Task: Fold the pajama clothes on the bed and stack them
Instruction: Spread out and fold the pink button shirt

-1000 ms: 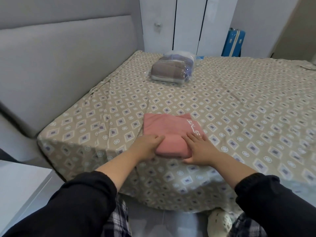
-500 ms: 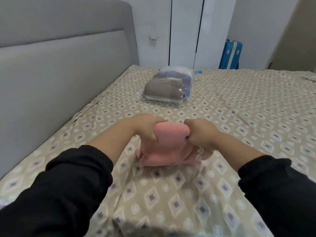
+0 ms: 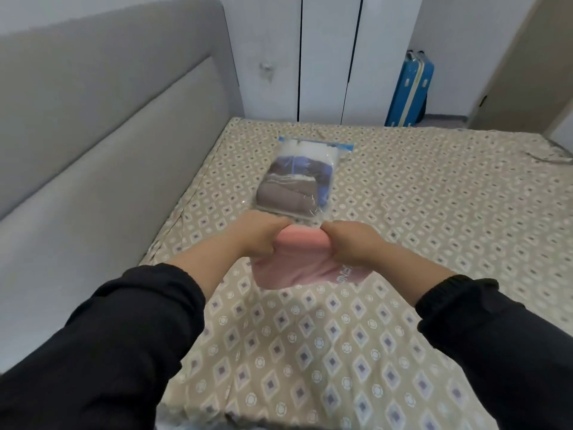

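With left hand (image 3: 260, 234) and right hand (image 3: 350, 240) each clenched on the top fold of the pink folded pajama garment (image 3: 297, 270), held over the beige diamond-patterned bedsheet (image 3: 434, 197) just short of the clear plastic bag of clothes (image 3: 294, 187), a loosened grip could unfold its dangling layers; the grey padded headboard (image 3: 108, 135) bounds the left, open sheet lies right

One wide head-worn view
We look forward and down from head height, close above the bed (image 3: 418, 197), facing the wardrobe (image 3: 328, 57) beyond its far edge.
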Demonstrator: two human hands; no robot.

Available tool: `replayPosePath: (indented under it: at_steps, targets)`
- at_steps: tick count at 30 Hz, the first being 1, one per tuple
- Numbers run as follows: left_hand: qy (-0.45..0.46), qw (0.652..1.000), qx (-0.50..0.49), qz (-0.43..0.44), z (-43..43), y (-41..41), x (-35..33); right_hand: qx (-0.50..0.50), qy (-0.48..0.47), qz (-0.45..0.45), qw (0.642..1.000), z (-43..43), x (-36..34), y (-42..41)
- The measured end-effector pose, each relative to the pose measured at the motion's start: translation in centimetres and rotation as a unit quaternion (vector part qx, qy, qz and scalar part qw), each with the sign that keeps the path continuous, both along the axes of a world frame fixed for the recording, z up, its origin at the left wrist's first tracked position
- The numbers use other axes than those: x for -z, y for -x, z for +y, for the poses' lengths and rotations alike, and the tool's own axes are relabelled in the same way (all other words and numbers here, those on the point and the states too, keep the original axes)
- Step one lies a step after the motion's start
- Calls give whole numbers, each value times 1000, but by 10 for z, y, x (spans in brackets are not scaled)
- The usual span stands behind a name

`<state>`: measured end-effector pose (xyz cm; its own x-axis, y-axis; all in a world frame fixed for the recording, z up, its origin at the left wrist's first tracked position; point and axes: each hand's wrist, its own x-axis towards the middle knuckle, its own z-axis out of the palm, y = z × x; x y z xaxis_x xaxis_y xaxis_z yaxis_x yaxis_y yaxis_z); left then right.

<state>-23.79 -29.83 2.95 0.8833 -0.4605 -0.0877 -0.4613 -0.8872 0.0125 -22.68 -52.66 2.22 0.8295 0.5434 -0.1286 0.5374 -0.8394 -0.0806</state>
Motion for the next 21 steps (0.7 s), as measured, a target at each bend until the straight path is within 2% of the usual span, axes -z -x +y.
replayPosePath:
  at_steps: [4, 8, 14, 21]
  targets:
    - [-3, 1000, 10, -10, -12, 14, -93, 15, -13, -10, 1000, -12, -89, 19]
    - [-17, 998, 56, -36, -28, 20, -147, 58, -27, 13, 998, -31, -137, 43]
    - [-12, 994, 109, -23, -81, 36, -163, 117, -4, -37, 992, -89, -152, 85]
    - [19, 983, 179, -21, -234, 63, -169, 199, 14, -52, 979, -238, -165, 148]
